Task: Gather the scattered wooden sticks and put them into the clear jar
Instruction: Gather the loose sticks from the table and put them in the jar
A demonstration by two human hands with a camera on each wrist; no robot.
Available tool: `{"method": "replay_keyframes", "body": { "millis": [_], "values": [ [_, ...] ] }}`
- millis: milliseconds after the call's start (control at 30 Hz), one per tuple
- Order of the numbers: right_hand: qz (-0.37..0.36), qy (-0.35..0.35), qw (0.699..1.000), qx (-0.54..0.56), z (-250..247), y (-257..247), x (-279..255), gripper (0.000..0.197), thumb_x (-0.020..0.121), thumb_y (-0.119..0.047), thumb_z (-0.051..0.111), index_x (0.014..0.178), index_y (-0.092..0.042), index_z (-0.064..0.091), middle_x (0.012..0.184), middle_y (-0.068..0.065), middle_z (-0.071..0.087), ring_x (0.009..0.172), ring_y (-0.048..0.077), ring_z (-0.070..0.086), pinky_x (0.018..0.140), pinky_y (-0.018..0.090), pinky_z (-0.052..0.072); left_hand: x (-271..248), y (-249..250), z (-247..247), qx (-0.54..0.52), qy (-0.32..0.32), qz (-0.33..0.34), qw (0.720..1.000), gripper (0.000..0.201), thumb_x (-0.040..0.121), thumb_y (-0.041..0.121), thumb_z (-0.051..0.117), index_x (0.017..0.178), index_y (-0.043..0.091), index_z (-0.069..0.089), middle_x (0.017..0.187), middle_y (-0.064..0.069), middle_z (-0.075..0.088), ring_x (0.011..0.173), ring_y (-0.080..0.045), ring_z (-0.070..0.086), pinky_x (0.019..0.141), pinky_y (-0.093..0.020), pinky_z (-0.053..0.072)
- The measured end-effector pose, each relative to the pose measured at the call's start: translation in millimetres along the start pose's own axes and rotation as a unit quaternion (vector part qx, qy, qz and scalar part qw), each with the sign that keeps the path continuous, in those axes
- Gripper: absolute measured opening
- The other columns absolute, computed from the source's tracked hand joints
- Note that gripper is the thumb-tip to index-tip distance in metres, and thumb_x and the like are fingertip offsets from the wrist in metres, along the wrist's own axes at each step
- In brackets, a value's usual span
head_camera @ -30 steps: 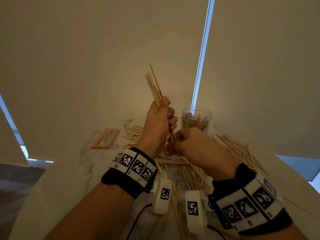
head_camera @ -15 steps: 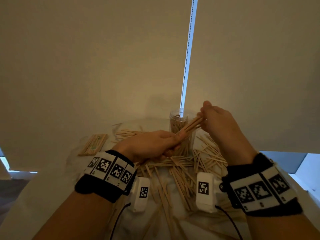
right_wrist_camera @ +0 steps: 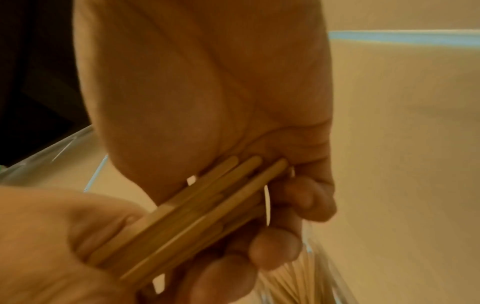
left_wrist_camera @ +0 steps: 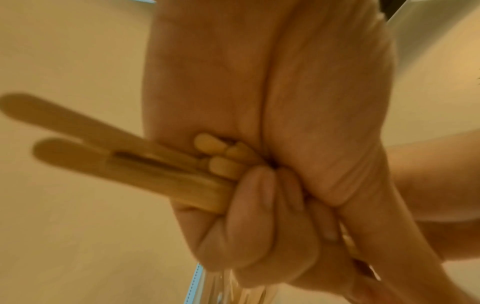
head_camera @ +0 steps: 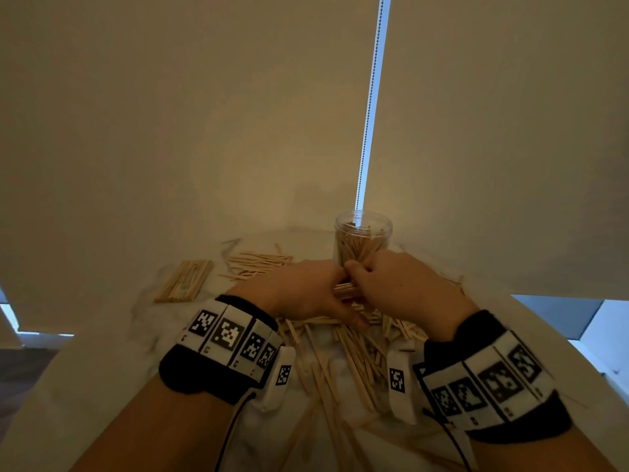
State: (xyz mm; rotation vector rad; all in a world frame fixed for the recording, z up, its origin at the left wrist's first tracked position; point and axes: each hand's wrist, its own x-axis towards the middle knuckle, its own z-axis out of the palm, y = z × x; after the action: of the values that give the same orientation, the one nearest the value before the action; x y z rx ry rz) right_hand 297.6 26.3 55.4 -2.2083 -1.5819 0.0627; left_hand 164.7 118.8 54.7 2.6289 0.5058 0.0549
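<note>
A bundle of wooden sticks (head_camera: 344, 290) lies level between my two hands, just in front of the clear jar (head_camera: 363, 240). My left hand (head_camera: 308, 291) grips one end of the sticks (left_wrist_camera: 166, 170), fingers curled round them. My right hand (head_camera: 391, 284) holds the other end of the sticks (right_wrist_camera: 197, 211) in curled fingers. The jar stands upright at the table's far side, its mouth uncovered, with many sticks standing inside. More loose sticks (head_camera: 357, 356) lie scattered on the white table (head_camera: 102, 369) below my hands.
A neat flat stack of sticks (head_camera: 185, 280) lies at the far left of the table. Another loose heap (head_camera: 255, 262) sits behind my left hand. Pale roller blinds rise close behind the jar, with a bead chain (head_camera: 371, 97) hanging down.
The bundle was upright in my left hand, then lifted toward the jar mouth with both hands. Now both hands have come down and hold it level in front of the jar.
</note>
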Motion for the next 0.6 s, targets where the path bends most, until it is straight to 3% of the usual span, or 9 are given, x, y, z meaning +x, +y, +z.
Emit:
{"method": "replay_keyframes", "body": {
  "millis": [67, 100, 200, 233, 300, 367, 467, 533, 600],
  "values": [
    [-0.013, 0.019, 0.999, -0.044, 9, -2, 4, 0.048, 0.098, -0.047, 0.031, 0.070, -0.020, 0.059, 0.067, 0.000, 0.062, 0.066, 0.020, 0.061, 0.058, 0.031, 0.045, -1, -2, -3, -0.028, 0.004, 0.005, 1.000, 0.036, 0.074, 0.055, 0.077, 0.101, 0.036, 0.063, 0.097, 0.015, 0.069, 0.090, -0.009, 0.065, 0.083, -0.033, 0.051],
    [-0.020, 0.040, 0.997, -0.066, 11, -3, 5, 0.046, 0.098, -0.046, 0.031, 0.069, -0.020, 0.055, 0.064, 0.000, 0.057, 0.063, 0.020, 0.058, 0.054, 0.029, 0.039, -2, -5, -5, -0.053, 0.014, 0.010, 0.998, 0.038, 0.074, 0.054, 0.078, 0.103, 0.032, 0.066, 0.097, 0.014, 0.071, 0.087, -0.008, 0.067, 0.082, -0.036, 0.053],
    [-0.027, 0.091, 0.990, -0.102, 17, -4, 8, 0.048, 0.097, -0.050, 0.033, 0.069, -0.018, 0.056, 0.061, 0.001, 0.055, 0.060, 0.022, 0.056, 0.055, 0.028, 0.039, -5, -10, -10, -0.152, 0.056, 0.014, 0.987, 0.031, 0.079, 0.030, 0.081, 0.105, 0.027, 0.063, 0.071, 0.007, 0.070, 0.053, -0.004, 0.058, 0.057, -0.027, 0.048],
    [-0.024, 0.101, 0.990, -0.091, 19, -3, 10, 0.051, 0.096, -0.052, 0.034, 0.068, -0.017, 0.058, 0.060, 0.001, 0.056, 0.059, 0.022, 0.057, 0.054, 0.028, 0.040, -6, -10, -11, -0.181, 0.060, 0.017, 0.981, 0.033, 0.080, 0.026, 0.081, 0.106, 0.026, 0.061, 0.070, 0.002, 0.071, 0.050, -0.007, 0.058, 0.054, -0.027, 0.047],
    [-0.008, 0.127, 0.989, -0.077, 20, -2, 11, 0.054, 0.097, -0.054, 0.035, 0.068, -0.017, 0.061, 0.059, 0.000, 0.058, 0.056, 0.021, 0.057, 0.051, 0.027, 0.038, -7, -13, -11, -0.194, 0.069, 0.019, 0.978, 0.039, 0.079, 0.031, 0.082, 0.112, 0.027, 0.061, 0.077, -0.002, 0.075, 0.059, -0.010, 0.066, 0.061, -0.027, 0.050],
    [0.010, 0.154, 0.985, -0.081, 17, 0, 9, 0.051, 0.097, -0.052, 0.034, 0.070, -0.017, 0.059, 0.060, -0.001, 0.054, 0.059, 0.022, 0.058, 0.048, 0.027, 0.031, -7, -19, -12, -0.163, 0.126, 0.002, 0.979, 0.042, 0.075, 0.051, 0.080, 0.110, 0.036, 0.064, 0.083, 0.005, 0.076, 0.073, -0.006, 0.070, 0.074, -0.031, 0.053],
    [0.040, 0.180, 0.979, -0.089, 7, 8, 7, 0.043, 0.099, -0.047, 0.033, 0.071, -0.019, 0.051, 0.061, -0.002, 0.047, 0.055, 0.019, 0.049, 0.048, 0.027, 0.025, -6, -26, -14, -0.216, 0.244, -0.027, 0.945, 0.051, 0.082, 0.076, 0.053, 0.103, 0.032, 0.069, 0.089, 0.012, 0.076, 0.085, -0.004, 0.071, 0.087, -0.036, 0.056],
    [0.045, 0.173, 0.978, -0.105, 3, 11, 7, 0.041, 0.099, -0.043, 0.030, 0.069, -0.020, 0.046, 0.057, -0.005, 0.041, 0.047, 0.012, 0.039, 0.044, 0.026, 0.019, -5, -32, -18, -0.230, 0.338, -0.080, 0.909, 0.063, 0.093, 0.073, 0.030, 0.099, 0.026, 0.071, 0.087, 0.010, 0.076, 0.086, -0.007, 0.071, 0.084, -0.033, 0.054],
    [0.057, 0.181, 0.979, -0.071, 1, 11, 8, 0.044, 0.099, -0.044, 0.032, 0.064, -0.020, 0.046, 0.055, -0.004, 0.042, 0.045, 0.011, 0.039, 0.043, 0.025, 0.019, -4, -34, -20, -0.256, 0.380, -0.130, 0.880, 0.070, 0.098, 0.069, 0.018, 0.098, 0.023, 0.071, 0.085, 0.007, 0.077, 0.088, -0.011, 0.071, 0.081, -0.031, 0.052]
  ]
}}
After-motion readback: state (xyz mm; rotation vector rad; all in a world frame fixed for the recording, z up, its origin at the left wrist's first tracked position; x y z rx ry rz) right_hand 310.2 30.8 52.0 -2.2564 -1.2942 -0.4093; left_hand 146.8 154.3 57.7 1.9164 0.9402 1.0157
